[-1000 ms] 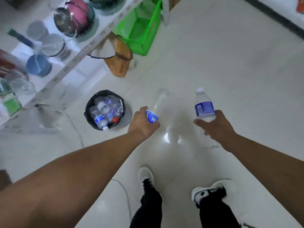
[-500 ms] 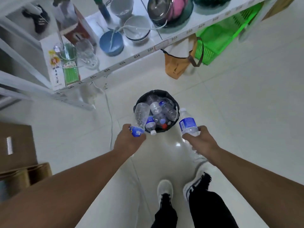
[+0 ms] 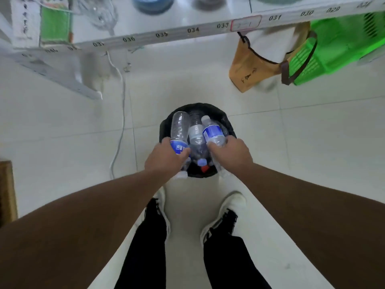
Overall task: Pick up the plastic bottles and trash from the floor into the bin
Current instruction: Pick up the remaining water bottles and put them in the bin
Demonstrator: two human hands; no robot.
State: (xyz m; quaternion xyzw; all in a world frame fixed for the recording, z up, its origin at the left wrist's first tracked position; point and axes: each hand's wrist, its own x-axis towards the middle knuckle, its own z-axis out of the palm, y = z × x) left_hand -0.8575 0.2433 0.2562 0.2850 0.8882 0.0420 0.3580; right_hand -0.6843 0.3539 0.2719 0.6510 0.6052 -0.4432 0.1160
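Observation:
A small round bin with a black liner stands on the white tile floor just ahead of my feet, holding several clear plastic bottles. My left hand grips an uncapped clear bottle with a blue label directly over the bin's left half. My right hand grips a white-capped bottle with a blue label over the bin's right half. Both bottles point away from me, their bases hidden in my fists.
A white numbered shelf edge runs across the top, with a slanted support leg at left. A tan bag and a green basket sit at upper right. A white cable trails on the floor. My shoes stand behind the bin.
I have stepped closer to the bin. Both hands moved forward and together, bringing the two bottles from beside the bin's near rim to directly above its opening.

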